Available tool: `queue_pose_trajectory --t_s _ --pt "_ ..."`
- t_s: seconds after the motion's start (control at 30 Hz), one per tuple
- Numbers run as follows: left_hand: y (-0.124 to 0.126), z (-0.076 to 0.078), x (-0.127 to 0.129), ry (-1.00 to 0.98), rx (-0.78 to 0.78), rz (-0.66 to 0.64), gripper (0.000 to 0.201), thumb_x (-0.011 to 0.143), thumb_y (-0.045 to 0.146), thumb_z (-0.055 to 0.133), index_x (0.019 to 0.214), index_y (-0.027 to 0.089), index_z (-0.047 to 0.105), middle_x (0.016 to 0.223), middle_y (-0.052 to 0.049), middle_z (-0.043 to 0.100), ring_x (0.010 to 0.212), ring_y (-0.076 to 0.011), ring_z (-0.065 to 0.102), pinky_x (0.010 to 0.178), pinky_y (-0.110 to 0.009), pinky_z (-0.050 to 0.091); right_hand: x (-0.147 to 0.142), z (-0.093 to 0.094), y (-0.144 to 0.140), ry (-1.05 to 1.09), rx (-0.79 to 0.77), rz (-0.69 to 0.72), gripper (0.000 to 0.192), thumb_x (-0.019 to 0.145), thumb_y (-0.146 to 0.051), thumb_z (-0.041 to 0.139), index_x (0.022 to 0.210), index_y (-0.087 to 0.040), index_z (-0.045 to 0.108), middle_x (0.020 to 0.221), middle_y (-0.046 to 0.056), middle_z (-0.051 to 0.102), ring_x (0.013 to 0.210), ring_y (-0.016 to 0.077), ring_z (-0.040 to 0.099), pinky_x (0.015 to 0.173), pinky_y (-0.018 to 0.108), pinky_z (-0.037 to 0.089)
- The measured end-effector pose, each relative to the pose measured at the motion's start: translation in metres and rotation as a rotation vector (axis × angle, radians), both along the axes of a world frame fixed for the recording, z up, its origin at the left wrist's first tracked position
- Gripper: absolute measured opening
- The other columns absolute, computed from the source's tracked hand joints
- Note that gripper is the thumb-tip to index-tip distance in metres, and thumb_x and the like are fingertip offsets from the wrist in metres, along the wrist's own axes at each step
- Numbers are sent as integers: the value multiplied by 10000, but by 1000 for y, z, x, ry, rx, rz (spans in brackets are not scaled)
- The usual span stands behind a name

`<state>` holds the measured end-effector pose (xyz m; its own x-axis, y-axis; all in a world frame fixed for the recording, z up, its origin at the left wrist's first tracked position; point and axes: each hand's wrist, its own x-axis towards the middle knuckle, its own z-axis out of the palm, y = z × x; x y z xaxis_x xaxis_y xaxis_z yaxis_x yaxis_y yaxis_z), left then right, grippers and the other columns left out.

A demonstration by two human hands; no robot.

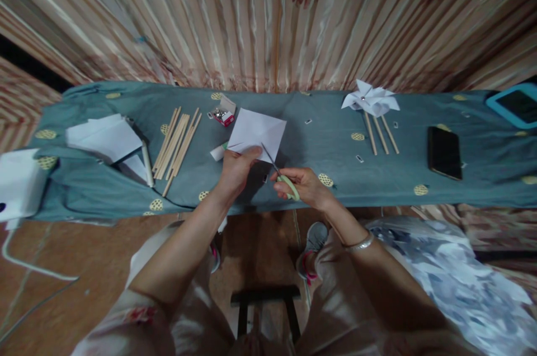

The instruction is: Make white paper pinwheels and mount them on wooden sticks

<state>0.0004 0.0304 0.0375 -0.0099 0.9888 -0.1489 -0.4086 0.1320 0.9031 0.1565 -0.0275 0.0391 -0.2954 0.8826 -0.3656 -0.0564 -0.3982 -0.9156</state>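
At far left of the counter point(104, 188), on the grey-blue cloth with yellow dots, a white box point(19, 183) sits at the edge. Next right, a loose stack of white paper sheets point(103, 137) with a pale stick or pen point(146, 163) lying beside it. Then a bundle of wooden sticks point(176, 141) fanned out, near but not touching the stack. Small open box of pins or staples point(224, 113) sits further back, just left of centre.

Centre: left hand point(235, 169) pinches the lower left edge of a white paper square point(257, 133), lifting it a little over the cloth. Right hand point(304, 185) is closed through the green handles of scissors point(281, 174); blades point up-left and meet the paper's lower edge. Hands are apart, close together, each clamped on its own item. Silver bangle point(361, 243) on the right wrist.

Right of centre: a finished white paper pinwheel point(370, 100) lies on the cloth, three wooden sticks point(381, 135) just below it. Further right, a black phone point(443, 152) lies flat. Far right edge, a tablet in a blue case point(516, 104), partly cut off.

Curtain point(268, 15) hangs behind the counter.
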Motion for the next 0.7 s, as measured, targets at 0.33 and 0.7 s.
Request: queue_pose_trajectory --t_s 0.33,0.7 --pt "-2 0 2 16 -1 -22 202 510 203 788 668 152 675 686 6 673 626 -125 583 624 -239 469 1 2 0 -16 0 -5 477 497 -484 899 783 -172 679 547 -63 604 493 65 539 499 201 435" --pt "-2 -2 1 48 -8 -11 202 511 222 798 633 155 651 662 9 657 593 -120 557 585 -239 435 2 -2 0 -16 -13 -19 470 483 -449 916 809 -183 706 592 -57 615 540 85 587 542 218 487"
